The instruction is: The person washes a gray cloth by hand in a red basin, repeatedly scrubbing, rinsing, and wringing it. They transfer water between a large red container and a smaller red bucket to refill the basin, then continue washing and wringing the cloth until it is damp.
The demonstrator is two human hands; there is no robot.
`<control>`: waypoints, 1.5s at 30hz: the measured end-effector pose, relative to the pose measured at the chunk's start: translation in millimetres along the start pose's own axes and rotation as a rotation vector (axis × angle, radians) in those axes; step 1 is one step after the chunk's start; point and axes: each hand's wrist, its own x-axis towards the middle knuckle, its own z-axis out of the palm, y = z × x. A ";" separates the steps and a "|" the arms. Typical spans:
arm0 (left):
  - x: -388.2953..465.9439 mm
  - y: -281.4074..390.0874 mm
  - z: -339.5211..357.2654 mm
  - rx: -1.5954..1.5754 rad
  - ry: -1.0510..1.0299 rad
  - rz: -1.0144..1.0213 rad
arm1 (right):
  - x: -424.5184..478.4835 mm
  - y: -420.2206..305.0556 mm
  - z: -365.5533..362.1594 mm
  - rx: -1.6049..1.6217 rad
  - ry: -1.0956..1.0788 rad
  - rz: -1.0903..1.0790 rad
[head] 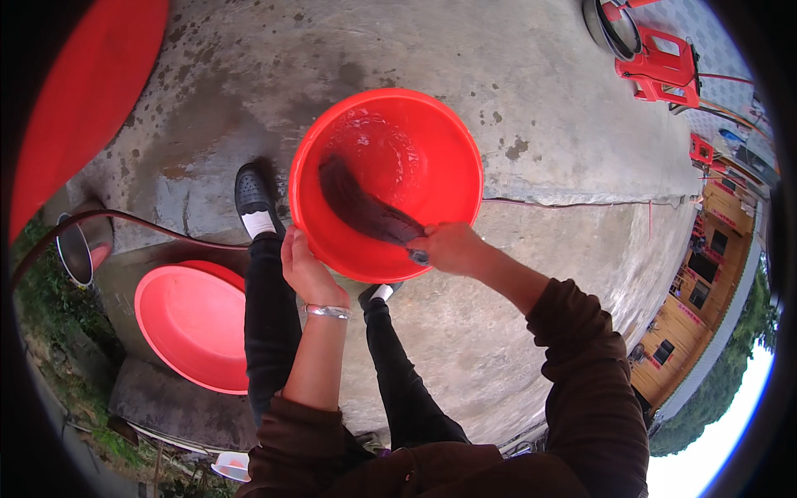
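My left hand grips the near left rim of a red plastic basin, held above the concrete floor. Clear liquid with ripples lies inside the basin. My right hand is closed around one end of a long dark bundle, which looks like wet hair or fibre; whether it is a wig or something else I cannot tell. The bundle curves across the basin to its left inner side, where its far end is blurred. A short dark end sticks out under my right hand at the near rim.
Left of my legs sits a pinkish-red basin. A dark hose runs behind it, near a metal bucket. A large red surface fills the upper left. Red plastic stools and metal basins stand at upper right.
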 end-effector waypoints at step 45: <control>-17.5 -30.2 65.5 -0.679 -0.911 -0.682 | 3.2 -90.8 -59.8 0.688 1.113 0.120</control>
